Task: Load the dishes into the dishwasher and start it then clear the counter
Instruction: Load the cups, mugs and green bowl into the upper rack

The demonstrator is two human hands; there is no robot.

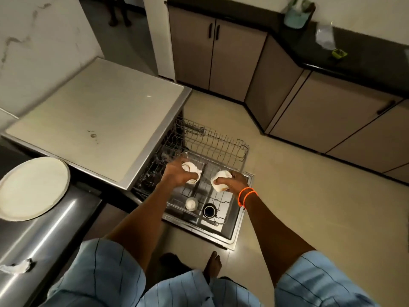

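Striped sleeves frame our reach over the pulled-out rack [223,140]: our left hand [177,173] grasps one white cup [192,171], our right hand [234,182] grasps another cup [219,182], both just above the wires. Two cups [191,203] already sit in the rack, so loading looks partway; a large plate [31,189] waits on the steel counter [55,229], beside a crumpled tissue [17,267]. Beige floor, tan cabinets [221,56] beyond

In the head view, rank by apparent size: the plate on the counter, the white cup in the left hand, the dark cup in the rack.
1. Plate, by far the largest, though nearest the camera.
2. White cup, partly covered by the left hand.
3. Dark cup, smallest, but only slightly.
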